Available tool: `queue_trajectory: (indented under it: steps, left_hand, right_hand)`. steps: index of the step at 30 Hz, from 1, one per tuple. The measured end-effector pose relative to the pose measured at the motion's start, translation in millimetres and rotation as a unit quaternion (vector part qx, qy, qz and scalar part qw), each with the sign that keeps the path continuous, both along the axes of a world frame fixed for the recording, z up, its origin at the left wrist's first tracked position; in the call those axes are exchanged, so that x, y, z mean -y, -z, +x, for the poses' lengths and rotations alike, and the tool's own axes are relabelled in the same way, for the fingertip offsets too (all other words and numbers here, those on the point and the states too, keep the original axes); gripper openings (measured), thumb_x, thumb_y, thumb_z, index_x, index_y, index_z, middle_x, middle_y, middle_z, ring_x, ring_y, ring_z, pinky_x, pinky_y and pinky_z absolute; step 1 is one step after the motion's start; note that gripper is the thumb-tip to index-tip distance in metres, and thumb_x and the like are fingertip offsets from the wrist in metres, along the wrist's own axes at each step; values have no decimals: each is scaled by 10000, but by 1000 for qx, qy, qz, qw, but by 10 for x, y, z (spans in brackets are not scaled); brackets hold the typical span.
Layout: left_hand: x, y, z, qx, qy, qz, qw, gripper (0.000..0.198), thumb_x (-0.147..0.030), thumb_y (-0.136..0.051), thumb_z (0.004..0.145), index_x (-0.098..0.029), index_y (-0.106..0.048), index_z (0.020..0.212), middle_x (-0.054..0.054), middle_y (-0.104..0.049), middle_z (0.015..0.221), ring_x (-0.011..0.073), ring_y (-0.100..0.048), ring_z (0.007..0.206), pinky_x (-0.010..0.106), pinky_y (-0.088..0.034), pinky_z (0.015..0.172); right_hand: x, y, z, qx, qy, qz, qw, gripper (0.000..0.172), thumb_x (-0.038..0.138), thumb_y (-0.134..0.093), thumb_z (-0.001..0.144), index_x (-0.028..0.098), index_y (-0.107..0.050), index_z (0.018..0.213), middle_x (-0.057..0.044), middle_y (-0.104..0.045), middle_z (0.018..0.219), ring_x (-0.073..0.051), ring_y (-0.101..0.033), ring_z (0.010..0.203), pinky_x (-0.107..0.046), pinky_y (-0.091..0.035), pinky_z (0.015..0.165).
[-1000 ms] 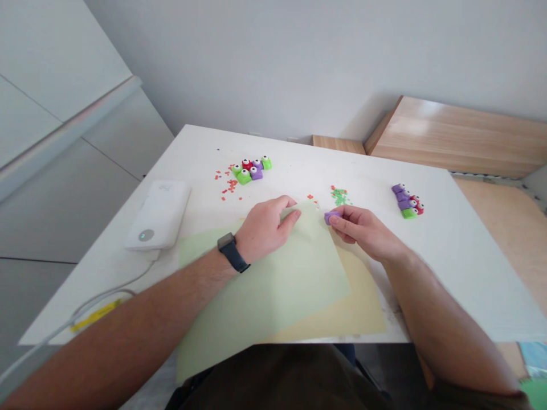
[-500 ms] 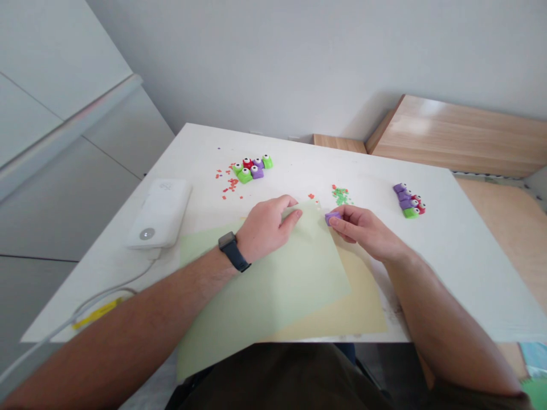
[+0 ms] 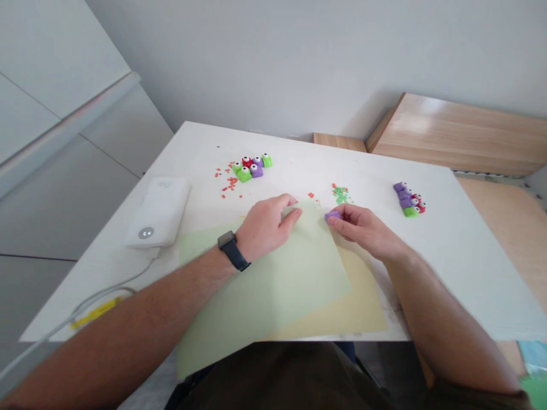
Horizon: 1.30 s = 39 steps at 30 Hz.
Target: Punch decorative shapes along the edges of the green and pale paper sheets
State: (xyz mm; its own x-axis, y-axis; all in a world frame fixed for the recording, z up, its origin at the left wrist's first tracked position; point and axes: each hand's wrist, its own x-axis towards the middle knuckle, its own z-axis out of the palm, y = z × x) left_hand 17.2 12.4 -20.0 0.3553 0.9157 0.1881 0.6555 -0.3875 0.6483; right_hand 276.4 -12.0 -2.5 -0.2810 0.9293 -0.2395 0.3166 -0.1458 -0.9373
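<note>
Block (image 3: 331, 217): purple, pinched in right hand (image 3: 356, 224), beside right edge of green sheet (image 3: 307, 262).
Left hand (image 3: 267, 225): on green sheet, thumb and forefinger apart; cannot tell whether it grips.
Yellow sheet (image 3: 363, 307): beneath green sheet.
Green scraps (image 3: 341, 194): just beyond block.
Eyed blocks: left cluster (image 3: 256, 171) beside red scraps (image 3: 232, 183); right cluster (image 3: 405, 198) well apart.
White device (image 3: 164, 208): cabled, left of sheets.

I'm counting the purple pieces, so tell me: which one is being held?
The purple piece pinched in the right hand; the other purple pieces lie on the table in two groups, untouched.
</note>
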Motion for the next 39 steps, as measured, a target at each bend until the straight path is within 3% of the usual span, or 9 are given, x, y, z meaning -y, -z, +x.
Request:
queue_trajectory:
  steps: [15, 32, 39]
  left_hand:
    - [13, -5, 3, 4, -4, -1, 1000, 286, -404, -583, 1013, -189, -722, 1140, 57, -809, 1048, 210, -702, 821, 336, -509, 811]
    - [-1, -21, 1, -1, -7, -3, 1000, 262, -387, -588, 1012, -189, -716, 1126, 56, -804, 1034, 204, -684, 777, 335, -487, 774]
    - [4, -25, 2, 0, -8, -1, 1000, 260, -393, -583, 1013, -192, -713, 1114, 49, -802, 1022, 192, -663, 738, 330, -474, 745]
  right_hand:
    - [3, -24, -9, -3, -5, -1, 1000, 403, 583, -692, 962, 181, -667, 935, 44, -472, 720, -104, -363, 629, -292, -264, 569]
    - [-1, -9, -8, -7, -4, -13, 1000, 387, 551, -750, 916, 176, -677, 979, 37, -510, 745, -109, -378, 640, -293, -294, 586]
    - [9, -7, -14, -13, 3, -12, 1000, 375, 521, -779, 899, 171, -677, 986, 10, -583, 817, -121, -467, 704, -289, -375, 644]
